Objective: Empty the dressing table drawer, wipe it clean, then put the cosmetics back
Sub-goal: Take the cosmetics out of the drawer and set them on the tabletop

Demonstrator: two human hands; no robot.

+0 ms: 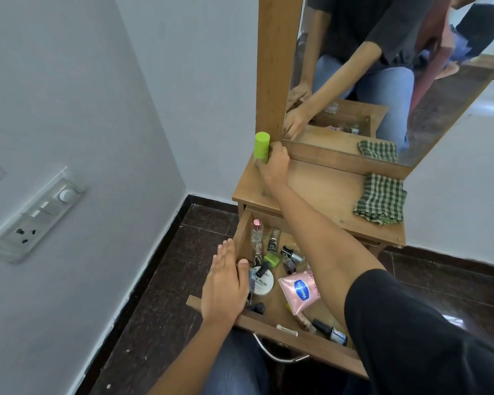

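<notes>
One drawer (320, 345): pulled out below the table (320, 192) top; it holds small nail polish bottles (290, 253) lying in a jumble, a round white tub (264, 282), a pink pouch (300, 290) and a dark-capped bottle (330, 332) near the front wall.
Green tube (262, 146): out of the drawer, upright at the table's back left corner, just beside the mirror post (277, 67); its base is hidden behind the hand.
Right hand (273, 163): fingers wrapped round the lower half of the green tube.
Left hand (226, 289): fingers straight and together, grasping nothing; the palm lies on the drawer's left wall, thumb over the rim.
Materials: table, drawer and post are matt brown wood; the pouch is glossy; the tube is a smooth cylinder; a curved metal handle (277, 356) hangs on the drawer front.
Cloth (381, 199): green-checked weave, folded, at the table's right edge.
Open room: bare wood lies between tube and cloth; a strip of dark tiled floor (169, 295) separates the drawer from the wall on the left.
</notes>
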